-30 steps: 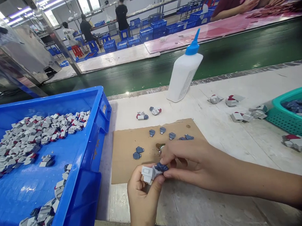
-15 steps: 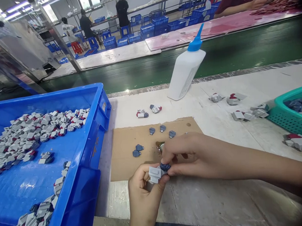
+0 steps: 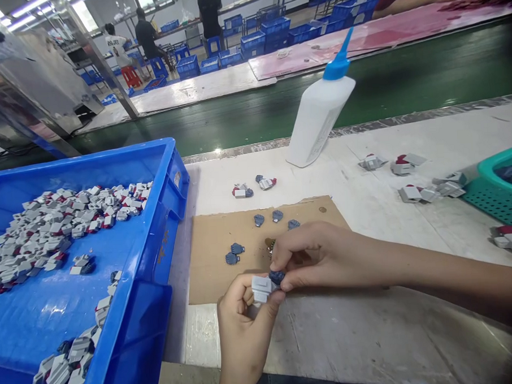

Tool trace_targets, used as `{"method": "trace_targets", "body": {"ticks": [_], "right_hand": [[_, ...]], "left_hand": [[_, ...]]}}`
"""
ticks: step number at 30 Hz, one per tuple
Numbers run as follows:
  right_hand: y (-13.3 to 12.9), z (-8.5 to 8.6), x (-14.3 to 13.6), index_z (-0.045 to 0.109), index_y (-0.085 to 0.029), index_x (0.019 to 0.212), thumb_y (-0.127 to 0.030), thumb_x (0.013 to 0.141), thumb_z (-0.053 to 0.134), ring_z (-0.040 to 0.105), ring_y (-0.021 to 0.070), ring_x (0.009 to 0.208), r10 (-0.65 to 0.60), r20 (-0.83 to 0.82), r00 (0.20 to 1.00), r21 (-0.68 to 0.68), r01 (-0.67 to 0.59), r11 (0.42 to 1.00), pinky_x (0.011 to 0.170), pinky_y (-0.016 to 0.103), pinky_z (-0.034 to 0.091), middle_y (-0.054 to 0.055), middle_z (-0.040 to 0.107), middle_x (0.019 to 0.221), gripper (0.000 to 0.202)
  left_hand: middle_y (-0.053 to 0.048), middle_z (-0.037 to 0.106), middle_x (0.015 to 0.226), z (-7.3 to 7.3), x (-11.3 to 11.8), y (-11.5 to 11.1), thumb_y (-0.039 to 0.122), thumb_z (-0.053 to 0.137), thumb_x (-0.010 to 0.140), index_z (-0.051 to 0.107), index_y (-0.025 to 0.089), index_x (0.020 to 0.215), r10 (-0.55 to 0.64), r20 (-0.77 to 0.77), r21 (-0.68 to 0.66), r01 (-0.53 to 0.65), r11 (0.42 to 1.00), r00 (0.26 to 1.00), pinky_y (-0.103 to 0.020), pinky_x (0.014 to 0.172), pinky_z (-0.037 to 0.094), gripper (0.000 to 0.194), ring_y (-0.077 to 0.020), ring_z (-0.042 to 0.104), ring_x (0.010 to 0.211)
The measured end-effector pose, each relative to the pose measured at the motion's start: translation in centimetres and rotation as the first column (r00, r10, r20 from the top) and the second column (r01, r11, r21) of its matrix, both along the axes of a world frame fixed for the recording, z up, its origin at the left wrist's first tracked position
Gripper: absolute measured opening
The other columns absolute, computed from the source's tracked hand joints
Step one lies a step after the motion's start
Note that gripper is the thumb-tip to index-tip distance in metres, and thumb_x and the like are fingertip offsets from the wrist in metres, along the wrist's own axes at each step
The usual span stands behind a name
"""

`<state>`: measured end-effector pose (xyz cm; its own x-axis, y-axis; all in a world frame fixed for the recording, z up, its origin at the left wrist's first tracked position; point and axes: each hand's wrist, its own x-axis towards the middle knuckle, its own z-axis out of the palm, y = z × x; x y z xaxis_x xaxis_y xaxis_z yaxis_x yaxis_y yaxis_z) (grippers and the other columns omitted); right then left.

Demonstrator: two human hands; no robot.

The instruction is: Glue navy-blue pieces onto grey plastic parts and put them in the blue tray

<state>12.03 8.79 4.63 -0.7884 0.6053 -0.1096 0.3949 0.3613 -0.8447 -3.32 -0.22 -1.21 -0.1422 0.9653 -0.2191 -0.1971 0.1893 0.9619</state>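
Between thumb and fingers, my left hand [image 3: 247, 322] grips a light grey plastic toy arm piece [image 3: 261, 288]. My right hand [image 3: 305, 258] pinches a dark blue toy fist [image 3: 277, 277] against that piece's right end; whether the two are joined I cannot tell. Under and beyond my hands lies a sheet of brown cardboard [image 3: 211, 245]. Several loose blue fists [image 3: 259, 219] rest on it, along with a small item [image 3: 270, 244] partly hidden by my right fingers. Just past the cardboard are two grey pieces [image 3: 242, 191] with blue fists and red parts.
A blue crate [image 3: 172, 207] on the left holds many grey pieces. Behind the cardboard stands a white bottle [image 3: 320, 115] with a blue nozzle. At right are more grey pieces [image 3: 371, 162] and a green basket [image 3: 485, 199]. Beyond runs a green conveyor belt [image 3: 219, 131]; people work farther back.
My hands keep the same hold, with the blue fist and grey piece slightly higher in view. The whole scene has shifted slightly as the camera moved.
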Motion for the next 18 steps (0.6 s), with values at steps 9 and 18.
{"method": "trace_targets", "body": {"ticks": [9, 18], "right_hand": [[-3.7, -1.6, 1.2, 0.055, -0.018, 0.097, -0.035, 0.085, 0.052, 0.055, 0.0105, 0.073, -0.228, -0.143, 0.963, 0.215, 0.256, 0.943, 0.061, 0.021, 0.044, 0.002, 0.061, 0.085, 0.022], [-7.5, -4.1, 1.6, 0.049, -0.02, 0.11, -0.023, 0.081, 0.055, 0.046, 0.019, 0.106, -0.456, -0.393, 0.799, 0.634, 0.594, 0.495, 0.087, 0.032, 0.043, 0.009, 0.048, 0.114, 0.03]], "left_hand": [[-0.005, 0.068, 0.089, 1.1, 1.1, -0.7, 0.044, 0.062, 0.075, 0.054, 0.019, 0.095, 0.074, 0.135, -0.056, -0.067, 0.996, 0.988, -0.025, 0.075, 0.046, 0.034, -0.0174, 0.062, 0.085], [-0.012, 0.063, 0.108, 2.9, 7.0, -1.3, 0.056, 0.059, 0.071, 0.053, 0.018, 0.113, 0.105, 0.5, -0.231, 0.015, 0.973, 0.86, -0.036, 0.078, 0.05, 0.057, -0.0263, 0.061, 0.092]]}}
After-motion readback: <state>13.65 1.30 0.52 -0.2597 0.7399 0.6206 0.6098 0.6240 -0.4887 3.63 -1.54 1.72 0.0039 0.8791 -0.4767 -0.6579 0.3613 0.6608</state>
